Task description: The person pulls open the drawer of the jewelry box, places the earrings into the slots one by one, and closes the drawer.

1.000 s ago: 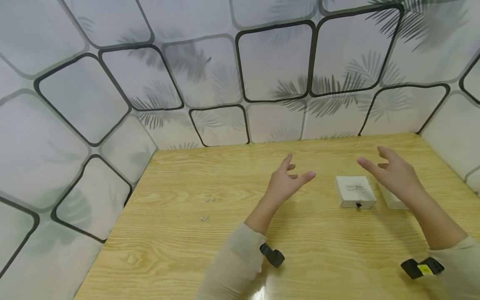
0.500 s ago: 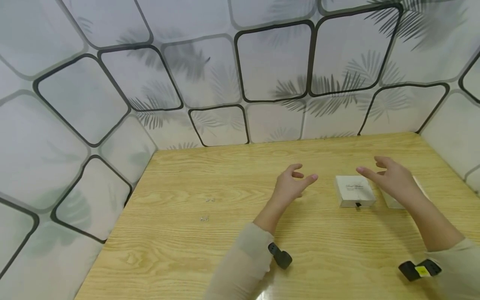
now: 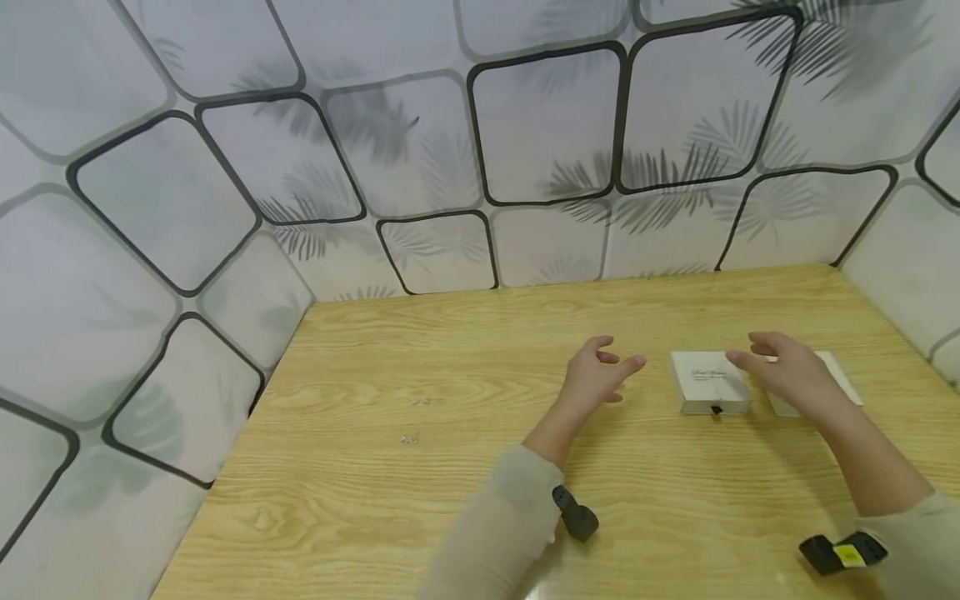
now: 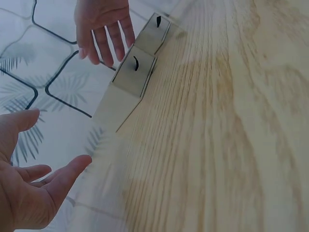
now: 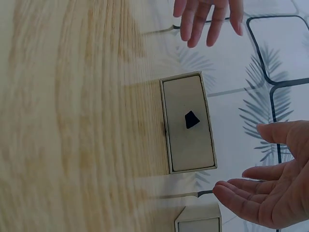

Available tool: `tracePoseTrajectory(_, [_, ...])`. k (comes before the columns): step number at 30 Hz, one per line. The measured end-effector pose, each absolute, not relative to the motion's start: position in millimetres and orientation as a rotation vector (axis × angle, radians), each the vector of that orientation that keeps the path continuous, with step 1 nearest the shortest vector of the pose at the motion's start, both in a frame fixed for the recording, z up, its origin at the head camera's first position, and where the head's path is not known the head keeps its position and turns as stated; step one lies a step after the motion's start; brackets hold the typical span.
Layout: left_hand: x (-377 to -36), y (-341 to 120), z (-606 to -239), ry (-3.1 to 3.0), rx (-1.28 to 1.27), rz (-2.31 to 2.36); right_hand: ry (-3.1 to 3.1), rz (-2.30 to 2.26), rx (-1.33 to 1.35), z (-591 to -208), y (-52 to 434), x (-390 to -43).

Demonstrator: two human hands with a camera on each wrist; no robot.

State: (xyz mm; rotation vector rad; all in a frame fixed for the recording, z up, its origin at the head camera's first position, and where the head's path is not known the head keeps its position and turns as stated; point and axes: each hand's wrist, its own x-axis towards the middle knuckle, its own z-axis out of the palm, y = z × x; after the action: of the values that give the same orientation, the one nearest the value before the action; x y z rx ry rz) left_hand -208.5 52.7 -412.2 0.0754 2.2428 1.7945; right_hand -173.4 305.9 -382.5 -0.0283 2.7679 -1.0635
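White box (image 3: 708,381) lies between both empty, relaxed hands; left hand (image 3: 596,377) and right hand (image 3: 787,372) should grip its sides evenly.

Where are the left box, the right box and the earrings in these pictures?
left box (image 3: 707,377), head view, on its lid.
right box (image 3: 840,377), head view, on the bare far corner of its top.
earrings (image 3: 408,437), head view, on the nearer small pair.

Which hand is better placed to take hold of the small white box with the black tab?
Probably the right hand: its fingertips hover just over the right edge of the white box. The left hand hangs open farther off to the box's left.
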Motion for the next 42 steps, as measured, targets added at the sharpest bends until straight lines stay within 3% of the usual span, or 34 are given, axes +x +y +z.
tracePoseTrajectory(17, [-205.1,83.3,-419.1,2.066,-0.049,1.917,2.619,-1.182,-0.004,-392.9,306.7,-174.3])
tracePoseTrajectory(42, [-207.1,117.8,-433.0,1.999,-0.083,1.93,2.668,-1.001,-0.005,-403.8,306.9,-189.5])
